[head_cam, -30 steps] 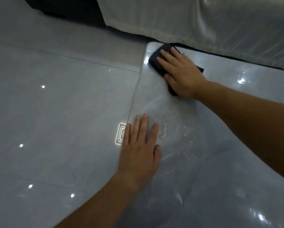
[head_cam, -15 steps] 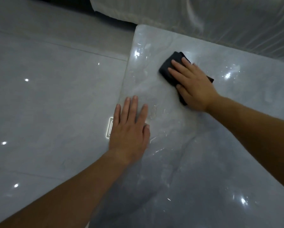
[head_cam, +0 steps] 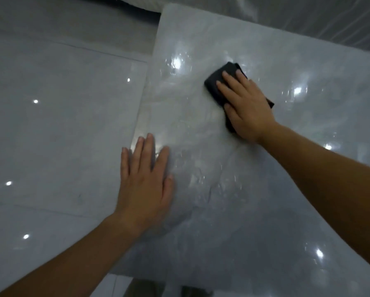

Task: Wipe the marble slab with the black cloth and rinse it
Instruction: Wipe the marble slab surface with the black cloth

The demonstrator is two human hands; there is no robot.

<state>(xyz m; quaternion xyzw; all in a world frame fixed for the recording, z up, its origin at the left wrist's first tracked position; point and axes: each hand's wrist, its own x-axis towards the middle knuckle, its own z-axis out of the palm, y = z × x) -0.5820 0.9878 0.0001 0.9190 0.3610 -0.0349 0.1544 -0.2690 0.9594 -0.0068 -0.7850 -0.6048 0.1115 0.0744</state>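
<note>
A glossy grey marble slab [head_cam: 265, 200] fills the right and middle of the head view, wet and streaked near its left side. A folded black cloth [head_cam: 217, 79] lies on the slab's upper middle. My right hand [head_cam: 246, 106] presses flat on the cloth with straight fingers, covering most of it. My left hand [head_cam: 145, 181] rests flat on the slab near its left edge, fingers straight and together.
Shiny grey floor tiles [head_cam: 55, 129] spread to the left of the slab, with light spots reflected in them. A pale sheet or plastic covering [head_cam: 308, 16] hangs along the slab's far edge. The slab's near edge shows at the bottom.
My right hand has slid the black cloth from the slab's far left corner toward me and to the right. The left hand has stayed flat near the left edge.
</note>
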